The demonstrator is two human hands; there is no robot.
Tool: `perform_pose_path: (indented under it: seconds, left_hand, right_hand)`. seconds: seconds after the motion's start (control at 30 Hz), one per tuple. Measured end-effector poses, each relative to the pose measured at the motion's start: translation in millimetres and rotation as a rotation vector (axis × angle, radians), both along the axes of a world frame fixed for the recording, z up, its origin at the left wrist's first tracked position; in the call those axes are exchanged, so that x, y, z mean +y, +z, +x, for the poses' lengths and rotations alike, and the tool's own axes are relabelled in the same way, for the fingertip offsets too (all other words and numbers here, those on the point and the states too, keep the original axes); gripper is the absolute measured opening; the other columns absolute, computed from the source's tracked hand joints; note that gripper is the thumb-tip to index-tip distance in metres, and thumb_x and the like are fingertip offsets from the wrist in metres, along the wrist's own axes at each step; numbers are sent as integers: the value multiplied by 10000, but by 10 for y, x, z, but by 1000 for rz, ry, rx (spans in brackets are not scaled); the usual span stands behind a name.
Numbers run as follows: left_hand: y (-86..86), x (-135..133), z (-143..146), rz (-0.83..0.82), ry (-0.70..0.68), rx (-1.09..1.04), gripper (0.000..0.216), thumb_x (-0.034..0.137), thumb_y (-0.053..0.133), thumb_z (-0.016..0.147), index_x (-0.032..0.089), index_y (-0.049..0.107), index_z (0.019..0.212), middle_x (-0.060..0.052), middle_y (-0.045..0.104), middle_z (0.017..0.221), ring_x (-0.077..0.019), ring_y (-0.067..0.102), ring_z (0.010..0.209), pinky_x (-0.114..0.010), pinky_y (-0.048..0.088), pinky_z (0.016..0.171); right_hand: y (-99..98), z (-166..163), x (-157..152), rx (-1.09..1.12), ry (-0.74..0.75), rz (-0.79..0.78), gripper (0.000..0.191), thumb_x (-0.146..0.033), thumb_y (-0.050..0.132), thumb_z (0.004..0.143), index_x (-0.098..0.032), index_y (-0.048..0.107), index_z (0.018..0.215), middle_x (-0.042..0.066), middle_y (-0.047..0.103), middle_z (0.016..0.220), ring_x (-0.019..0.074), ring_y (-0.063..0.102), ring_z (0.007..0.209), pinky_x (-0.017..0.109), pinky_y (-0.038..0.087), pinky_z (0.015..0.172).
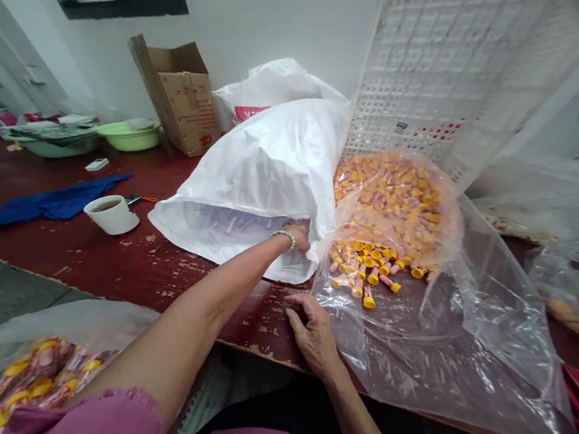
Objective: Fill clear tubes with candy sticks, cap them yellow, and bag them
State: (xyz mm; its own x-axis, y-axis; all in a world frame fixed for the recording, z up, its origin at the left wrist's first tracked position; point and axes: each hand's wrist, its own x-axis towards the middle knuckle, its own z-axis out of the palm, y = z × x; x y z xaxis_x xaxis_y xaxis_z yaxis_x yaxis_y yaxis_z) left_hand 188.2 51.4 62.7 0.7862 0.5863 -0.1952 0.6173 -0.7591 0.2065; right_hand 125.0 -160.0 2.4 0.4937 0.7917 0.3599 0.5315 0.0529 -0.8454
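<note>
My left hand (298,236), with a beaded bracelet at the wrist, reaches into the mouth of a large white sack (260,172) that lies on its side. Its fingers are partly hidden by the sack, so I cannot see whether they grip anything. Inside the sack, clear plastic pieces (229,220) show. My right hand (314,332) hovers or rests at the table's front edge, fingers loosely curved and apart, with nothing visible in them. Just right of it, a clear plastic bag (428,320) holds a heap of small yellow-capped tubes (388,199), some spilling from its opening.
A white mug (111,214) with dark liquid stands left on the worn red table (173,273), near a blue cloth (52,201). Behind are a green basin (130,137) and a cardboard box (188,108). A white perforated crate (438,65) leans at right. More bagged tubes (41,377) lie lower left.
</note>
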Motion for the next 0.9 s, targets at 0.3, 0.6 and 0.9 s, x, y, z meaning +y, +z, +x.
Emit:
perform_pose_path:
  seconds: [0.3, 0.6, 0.9]
  left_hand:
    - [-164, -27, -458, 95, -78, -126, 682, 345, 573, 733, 189, 364, 1362, -198, 484, 1200, -376, 476, 1118, -456, 384, 905]
    - [-134, -73, -1000, 54, 16, -240, 718, 86, 596, 619, 123, 413, 1313, -206, 575, 1093, -358, 542, 1034, -425, 395, 874]
    - [47, -79, -1013, -289, 163, -591, 556, 71, 637, 578, 130, 525, 1120, -35, 608, 787, -172, 581, 682, -293, 460, 626]
  right_hand:
    - [24, 33, -14, 84, 34, 62, 205, -111, 514, 807, -214, 617, 951, 36, 660, 953, 170, 599, 917, 293, 455, 835]
    - [21, 17, -44, 41, 47, 93, 201, -106, 504, 795, -201, 626, 923, 38, 654, 897, 174, 594, 861, 292, 450, 788]
    - [14, 7, -52, 48, 19, 137, 194, -111, 507, 789, -200, 642, 896, 41, 671, 895, 173, 606, 852, 298, 462, 784]
